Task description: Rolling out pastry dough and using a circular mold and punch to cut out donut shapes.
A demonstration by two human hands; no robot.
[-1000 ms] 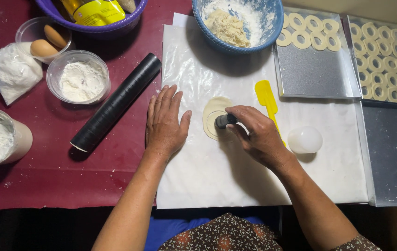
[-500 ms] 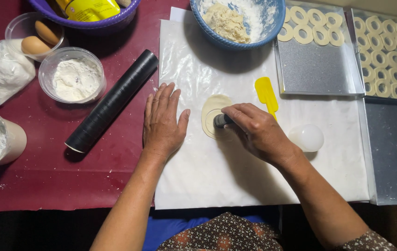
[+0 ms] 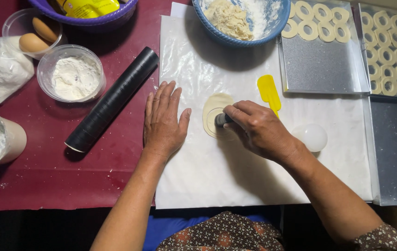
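Nearest the person, the left hand point(image 3: 162, 122) is lying flat on the white sheet point(image 3: 217, 172), fingers spread and pointing toward the far edge, holding nothing and pressing the paper down. Just beside its thumb, toward the right, the dough round point(image 3: 213, 113) is sitting in the middle of the sheet, well in from every edge. The right hand point(image 3: 259, 130) is coming in from the right side, fingers curled closed around a small dark cutter point(image 3: 221, 120), and is pressing it down onto the near half of the round. So the dough is lying directly under the right fingertips and to the left of that hand's knuckles; the right hand is the one touching it, while the left is resting close alongside, apart from it.

Behind the right hand, a yellow spatula point(image 3: 269, 91) is lying with its long axis running toward the far edge. To the right, a white ball point(image 3: 313, 136) is resting near the sheet's right edge. Farther back, the blue bowl point(image 3: 217, 33) of dough is sitting at the far edge, and a metal tray point(image 3: 319, 65) is carrying cut rings point(image 3: 308, 29). On the red worktop point(image 3: 45, 172) left of the sheet, a black roller point(image 3: 112, 99) is lying on a diagonal.
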